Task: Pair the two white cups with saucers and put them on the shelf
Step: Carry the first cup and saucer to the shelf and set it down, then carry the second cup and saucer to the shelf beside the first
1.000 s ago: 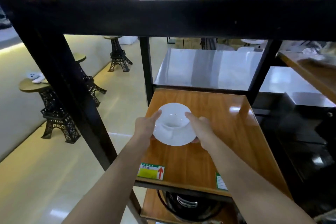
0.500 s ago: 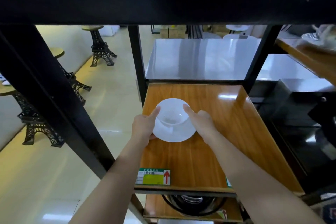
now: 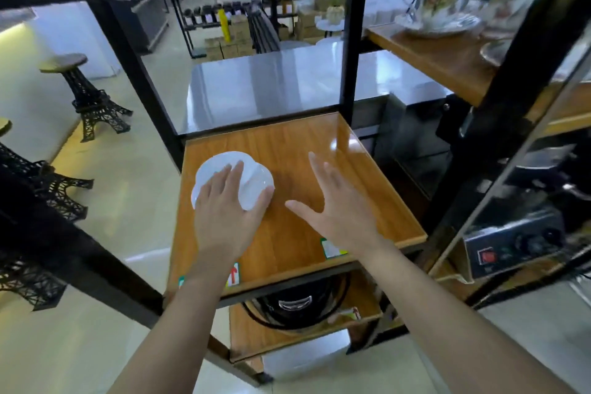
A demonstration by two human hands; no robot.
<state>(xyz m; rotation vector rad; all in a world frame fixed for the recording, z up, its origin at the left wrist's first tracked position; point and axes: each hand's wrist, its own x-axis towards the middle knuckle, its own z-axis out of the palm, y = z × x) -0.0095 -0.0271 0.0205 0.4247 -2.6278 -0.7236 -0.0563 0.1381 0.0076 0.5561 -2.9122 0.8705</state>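
Note:
A white cup (image 3: 220, 160) sits on a white saucer (image 3: 259, 185) on the left half of the wooden shelf (image 3: 303, 144). My left hand (image 3: 227, 205) lies spread over the pair, fingers apart and thumb by the saucer's right edge, hiding most of the cup. I cannot tell whether it touches them. My right hand (image 3: 335, 201) hovers open over the bare middle of the shelf, to the right of the saucer. Only one white cup and one white saucer are in view.
Black frame posts (image 3: 348, 41) flank the shelf, with a dark board above. A black pot (image 3: 294, 307) sits on the shelf below. A floral cup (image 3: 438, 6) stands on the right-hand rack, an appliance with knobs (image 3: 511, 240) lower right, tower-shaped stools (image 3: 92, 99) on the left.
Both hands held the saucer by its sides. Now the cup and saucer rest on the shelf, my right hand has come off to the right and my left hand lies flat over them.

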